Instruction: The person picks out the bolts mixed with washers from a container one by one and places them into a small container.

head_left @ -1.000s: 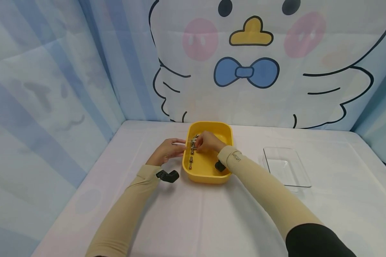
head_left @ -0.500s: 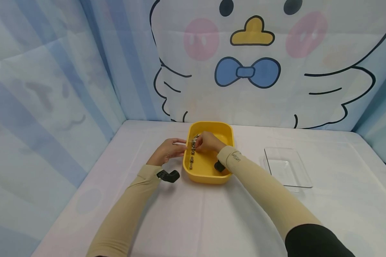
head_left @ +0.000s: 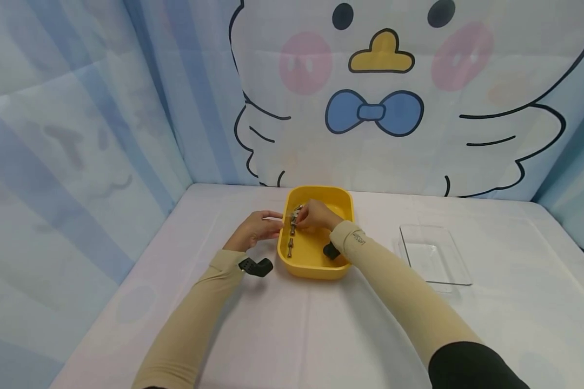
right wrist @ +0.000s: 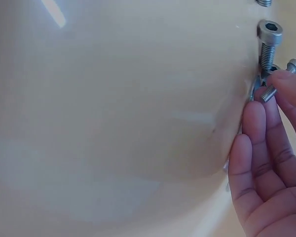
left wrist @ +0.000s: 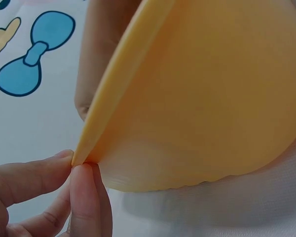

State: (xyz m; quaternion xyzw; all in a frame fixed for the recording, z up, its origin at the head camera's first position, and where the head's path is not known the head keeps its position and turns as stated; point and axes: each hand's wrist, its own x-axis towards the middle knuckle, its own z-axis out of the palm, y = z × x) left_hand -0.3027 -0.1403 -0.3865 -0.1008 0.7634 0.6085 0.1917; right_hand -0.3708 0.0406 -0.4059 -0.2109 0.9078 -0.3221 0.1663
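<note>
A yellow tray point(head_left: 316, 272) sits on the table with a row of metal socket-head bolts point(head_left: 290, 247) along its left side. At its left edge, my left hand point(head_left: 254, 229) pinches the rim between thumb and fingers, plain in the left wrist view, where the tray's outer wall point(left wrist: 197, 113) fills most of the picture. My right hand point(head_left: 317, 215) reaches inside the tray and pinches a small bolt point(right wrist: 269, 94) between thumb and fingertips, its middle hidden by the thumb. A larger bolt point(right wrist: 268, 54) lies just beyond those fingertips in the right wrist view.
To the right of the tray, a transparent plastic box point(head_left: 435, 256) rests on the pale tablecloth point(head_left: 292, 335). Behind the table hangs a printed curtain point(head_left: 375, 156) with a cartoon figure, and another blue-and-white curtain point(head_left: 78, 178) closes off the left side.
The head view has shifted very slightly, so the scene sits a little lower. Both hands, the tray and the bolts keep nearly the same places.
</note>
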